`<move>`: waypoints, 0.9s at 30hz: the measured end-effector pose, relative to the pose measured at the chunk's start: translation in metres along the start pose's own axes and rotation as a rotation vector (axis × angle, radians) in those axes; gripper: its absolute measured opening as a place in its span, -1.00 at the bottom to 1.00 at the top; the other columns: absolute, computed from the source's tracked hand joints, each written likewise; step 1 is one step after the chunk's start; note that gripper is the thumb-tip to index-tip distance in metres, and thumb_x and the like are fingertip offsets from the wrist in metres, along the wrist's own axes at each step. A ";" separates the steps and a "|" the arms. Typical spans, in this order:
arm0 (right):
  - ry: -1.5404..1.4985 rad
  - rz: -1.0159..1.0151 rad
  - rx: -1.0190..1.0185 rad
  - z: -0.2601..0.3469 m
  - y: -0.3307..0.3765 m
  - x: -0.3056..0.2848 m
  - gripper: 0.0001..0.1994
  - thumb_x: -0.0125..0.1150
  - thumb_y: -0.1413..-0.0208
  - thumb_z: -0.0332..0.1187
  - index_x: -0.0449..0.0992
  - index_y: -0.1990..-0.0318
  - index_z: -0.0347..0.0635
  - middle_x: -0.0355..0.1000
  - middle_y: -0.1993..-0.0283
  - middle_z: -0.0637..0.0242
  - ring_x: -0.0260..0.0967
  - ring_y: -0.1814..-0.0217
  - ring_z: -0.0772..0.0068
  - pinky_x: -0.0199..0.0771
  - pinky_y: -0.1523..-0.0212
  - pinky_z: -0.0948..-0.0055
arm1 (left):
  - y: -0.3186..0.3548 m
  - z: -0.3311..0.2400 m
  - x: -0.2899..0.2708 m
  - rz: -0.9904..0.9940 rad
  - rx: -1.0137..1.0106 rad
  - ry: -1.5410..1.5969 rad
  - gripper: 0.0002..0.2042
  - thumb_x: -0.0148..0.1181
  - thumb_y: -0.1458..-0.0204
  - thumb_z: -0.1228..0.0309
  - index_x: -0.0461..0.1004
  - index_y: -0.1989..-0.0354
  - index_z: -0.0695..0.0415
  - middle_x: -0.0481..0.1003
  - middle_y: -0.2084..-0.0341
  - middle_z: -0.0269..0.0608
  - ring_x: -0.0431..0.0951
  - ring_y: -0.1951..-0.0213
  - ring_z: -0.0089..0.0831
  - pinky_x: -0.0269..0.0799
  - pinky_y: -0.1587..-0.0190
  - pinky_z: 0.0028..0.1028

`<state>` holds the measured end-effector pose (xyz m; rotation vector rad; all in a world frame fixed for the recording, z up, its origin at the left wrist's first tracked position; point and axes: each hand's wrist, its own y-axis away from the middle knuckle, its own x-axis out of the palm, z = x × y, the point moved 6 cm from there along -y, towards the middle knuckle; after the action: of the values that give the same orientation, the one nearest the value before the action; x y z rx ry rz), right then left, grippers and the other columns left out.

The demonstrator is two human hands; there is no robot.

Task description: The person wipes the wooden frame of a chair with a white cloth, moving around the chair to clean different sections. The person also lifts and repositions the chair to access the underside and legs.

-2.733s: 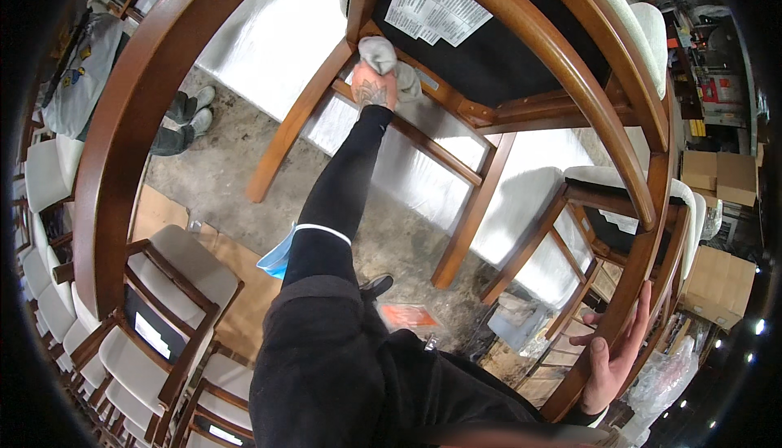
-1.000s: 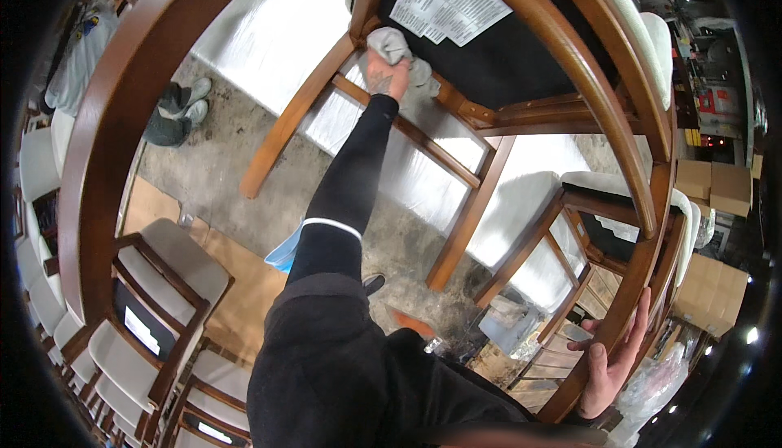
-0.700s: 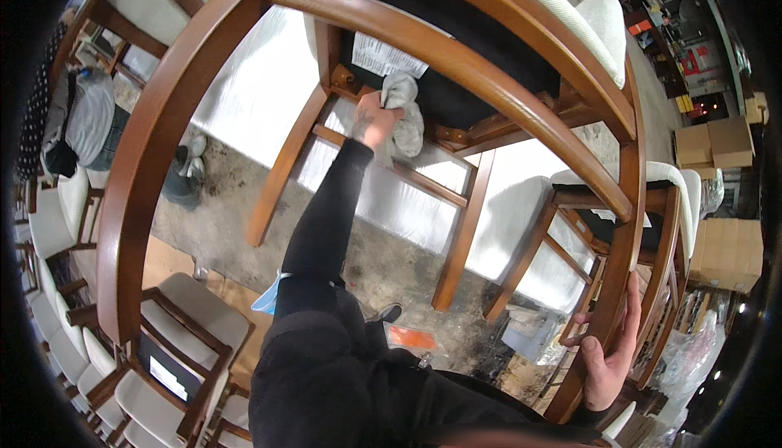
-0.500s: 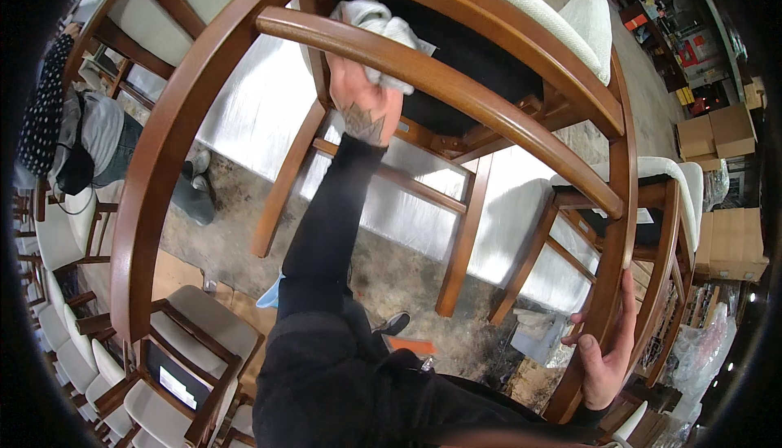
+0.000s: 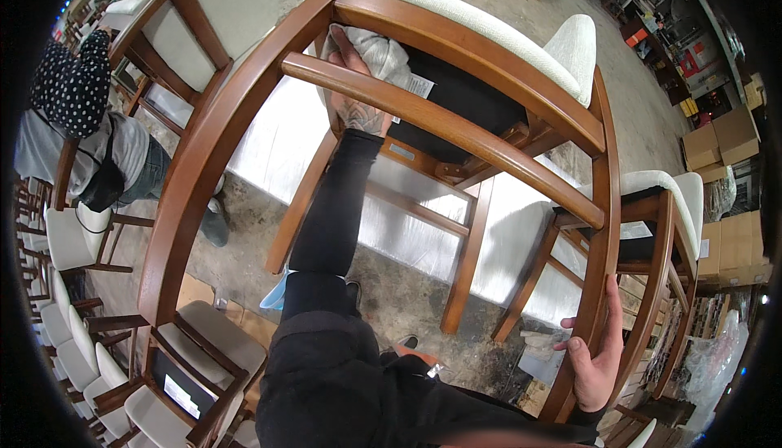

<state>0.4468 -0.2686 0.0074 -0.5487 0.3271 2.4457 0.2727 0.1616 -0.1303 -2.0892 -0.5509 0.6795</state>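
Observation:
A brown wooden chair [image 5: 481,142] with cream upholstery stands tilted before me, its black underside [image 5: 464,98] and a white label showing. My left hand [image 5: 358,98] reaches past the chair's crossbar and presses a pale grey cloth [image 5: 379,55] to the inside corner of the frame, near the underside. The crossbar hides part of that hand. At the right, my right hand [image 5: 599,358] wraps round a chair leg [image 5: 601,261], index finger stretched along it and other fingertips showing at its far side.
Below the chair lies a surface under clear plastic wrap [image 5: 407,240]. Another cream chair [image 5: 660,204] stands close at right, cardboard boxes [image 5: 725,142] behind it. Several chairs [image 5: 204,342] crowd the left, where a person in a dotted sleeve [image 5: 77,77] works.
The chair appears lower in view, with more of its cream upholstery showing. My left hand has shifted slightly with the cloth along the frame corner; my right hand keeps its hold.

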 end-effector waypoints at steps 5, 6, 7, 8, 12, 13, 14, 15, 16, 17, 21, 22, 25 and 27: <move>-0.010 0.000 0.006 -0.001 0.000 0.000 -0.16 0.29 -0.14 -0.36 -0.05 -0.53 -0.13 -0.10 -0.56 0.16 0.47 -0.02 0.37 0.66 0.22 0.48 | -0.003 -0.007 -0.001 0.068 0.047 0.062 0.08 0.37 0.13 0.24 -0.22 -0.50 0.33 0.33 -0.05 0.27 0.40 -0.08 0.15 0.31 -0.14 -0.05; 0.013 0.003 -0.010 0.000 0.000 0.000 -0.16 0.28 -0.15 -0.36 -0.05 -0.53 -0.13 -0.10 -0.57 0.16 0.47 -0.02 0.36 0.66 0.22 0.48 | -0.005 -0.003 -0.003 0.079 0.020 -0.010 0.06 0.35 0.10 0.25 -0.22 -0.50 0.32 0.33 -0.04 0.26 0.40 -0.07 0.15 0.32 -0.12 -0.05; 0.015 0.006 -0.015 0.000 0.001 0.001 -0.17 0.27 -0.15 -0.36 -0.05 -0.53 -0.13 -0.10 -0.57 0.16 0.46 -0.01 0.36 0.67 0.22 0.48 | -0.007 0.002 -0.005 0.103 0.028 -0.067 0.04 0.33 0.08 0.25 -0.23 -0.51 0.31 0.34 -0.04 0.25 0.41 -0.06 0.15 0.33 -0.10 -0.05; 0.018 0.009 -0.018 0.000 0.001 0.001 -0.17 0.27 -0.15 -0.36 -0.05 -0.53 -0.13 -0.11 -0.57 0.16 0.46 -0.01 0.36 0.67 0.22 0.47 | -0.005 0.016 0.002 0.270 -0.157 -0.064 -0.06 0.16 -0.08 0.11 -0.21 -0.52 0.27 0.19 -0.24 0.18 0.23 -0.26 0.05 0.17 -0.27 -0.14; 0.008 0.001 -0.014 0.001 0.001 0.001 -0.17 0.22 -0.11 -0.43 -0.05 -0.53 -0.13 -0.10 -0.56 0.16 0.46 -0.01 0.36 0.68 0.22 0.46 | -0.005 0.015 0.010 0.260 -0.244 0.151 -0.03 0.16 -0.10 -0.02 -0.20 -0.52 0.27 0.05 -0.41 0.24 0.07 -0.44 0.08 0.02 -0.44 -0.16; 0.010 -0.002 -0.016 0.002 0.000 0.002 -0.17 0.20 -0.10 -0.45 -0.05 -0.53 -0.12 -0.08 -0.55 0.16 0.46 -0.01 0.36 0.67 0.22 0.46 | -0.006 0.005 0.006 0.151 -0.133 0.209 0.04 0.27 -0.01 0.02 -0.20 -0.51 0.30 0.07 -0.38 0.32 0.11 -0.41 0.16 0.04 -0.43 -0.10; -0.008 -0.002 -0.008 0.002 0.000 0.002 -0.16 0.18 -0.08 -0.47 -0.05 -0.53 -0.12 -0.07 -0.54 0.16 0.46 -0.01 0.36 0.67 0.22 0.46 | -0.006 -0.004 0.003 0.041 -0.047 0.215 0.06 0.32 0.02 0.08 -0.22 -0.52 0.29 0.15 -0.28 0.30 0.21 -0.30 0.16 0.14 -0.33 -0.09; 0.016 0.000 -0.020 0.004 -0.001 0.003 -0.16 0.16 -0.07 -0.49 -0.05 -0.53 -0.12 -0.05 -0.53 0.16 0.45 -0.01 0.36 0.67 0.22 0.47 | -0.004 -0.009 0.001 0.000 0.012 0.213 0.08 0.37 0.05 0.14 -0.24 -0.52 0.27 0.23 -0.18 0.28 0.31 -0.18 0.16 0.23 -0.23 -0.07; 0.020 0.006 -0.018 0.005 -0.002 0.003 -0.16 0.14 -0.05 -0.50 -0.04 -0.53 -0.12 -0.04 -0.51 0.16 0.45 -0.01 0.36 0.66 0.21 0.47 | -0.003 -0.016 0.003 -0.009 0.078 0.212 0.11 0.42 0.07 0.19 -0.26 -0.52 0.26 0.31 -0.08 0.26 0.42 -0.06 0.16 0.32 -0.14 -0.05; 0.023 0.009 -0.013 0.005 -0.002 0.004 -0.15 0.12 -0.03 -0.52 -0.04 -0.53 -0.12 -0.02 -0.50 0.16 0.45 -0.01 0.36 0.65 0.21 0.48 | 0.001 -0.015 0.002 0.042 0.033 0.221 0.09 0.40 0.06 0.16 -0.23 -0.52 0.29 0.30 -0.09 0.27 0.41 -0.07 0.18 0.32 -0.13 -0.02; 0.010 0.016 0.016 0.006 -0.004 0.003 -0.14 0.11 0.00 -0.52 -0.03 -0.53 -0.12 -0.03 -0.49 0.17 0.43 0.00 0.39 0.62 0.17 0.49 | 0.024 -0.043 0.002 0.301 0.232 0.196 -0.09 0.31 0.01 0.20 -0.02 -0.48 0.25 0.37 0.02 0.18 0.46 0.07 0.11 0.39 0.00 -0.03; -0.020 0.016 0.020 0.005 -0.003 0.003 -0.15 0.11 0.00 -0.54 -0.01 -0.52 -0.15 -0.02 -0.48 0.18 0.42 0.00 0.39 0.61 0.17 0.49 | 0.037 -0.055 0.013 0.551 0.243 0.271 -0.18 0.27 -0.01 0.25 0.08 -0.47 0.19 0.41 0.07 0.09 0.49 0.14 0.05 0.42 0.07 -0.05; -0.046 0.045 0.014 0.005 -0.002 0.001 -0.15 0.11 0.03 -0.54 0.02 -0.51 -0.19 -0.01 -0.47 0.17 0.38 -0.10 0.37 0.59 0.10 0.48 | 0.076 -0.108 0.004 0.575 0.308 0.434 -0.15 0.32 0.05 0.29 0.09 -0.47 0.19 0.40 0.12 0.05 0.49 0.14 0.02 0.42 0.10 -0.07; 0.050 0.070 -0.025 0.006 0.000 0.000 -0.14 0.09 0.02 -0.57 -0.03 -0.52 -0.20 -0.03 -0.52 0.21 0.40 -0.03 0.42 0.61 0.16 0.50 | 0.089 -0.129 -0.006 0.399 0.104 0.600 -0.19 0.34 0.01 0.28 0.13 -0.44 0.23 0.40 0.10 0.09 0.48 0.05 0.02 0.39 -0.01 -0.07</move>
<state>0.4447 -0.2660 0.0129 -0.6203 0.3417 2.5098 0.3625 0.0335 -0.1390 -2.1792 0.2359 0.2540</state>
